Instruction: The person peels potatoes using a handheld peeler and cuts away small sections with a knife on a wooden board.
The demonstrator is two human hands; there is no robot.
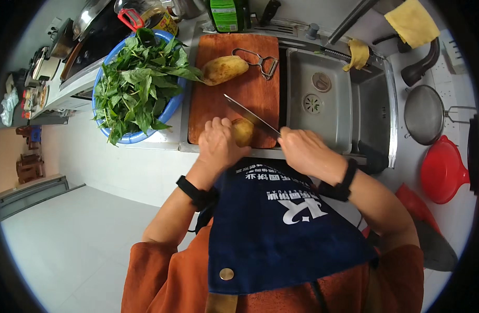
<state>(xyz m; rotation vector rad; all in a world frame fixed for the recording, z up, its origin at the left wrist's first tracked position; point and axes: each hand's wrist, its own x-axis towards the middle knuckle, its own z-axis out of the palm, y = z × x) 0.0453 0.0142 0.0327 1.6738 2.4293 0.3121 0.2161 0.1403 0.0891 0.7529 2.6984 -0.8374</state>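
On a wooden cutting board (208, 102), my left hand (220, 139) grips a short piece of brown-yellow root vegetable (243, 133) near the front edge. My right hand (312, 150) is closed around the handle of a kitchen knife, the handle itself hidden in the fist. The knife blade (250, 114) slants up and left across the board, just beyond the piece; whether it touches cannot be told. Farther back lies a longer root vegetable (225, 70), its skin partly off. A metal Y-shaped peeler (259, 60) rests beside its right end.
Left of the board, a blue basin (175, 102) is heaped with leafy greens (143, 84). To the right is a steel sink (374, 113) holding a grey basin (302, 129). A green bottle (225, 15) stands behind the board. A strainer (424, 114) and red colander (443, 170) hang at right.
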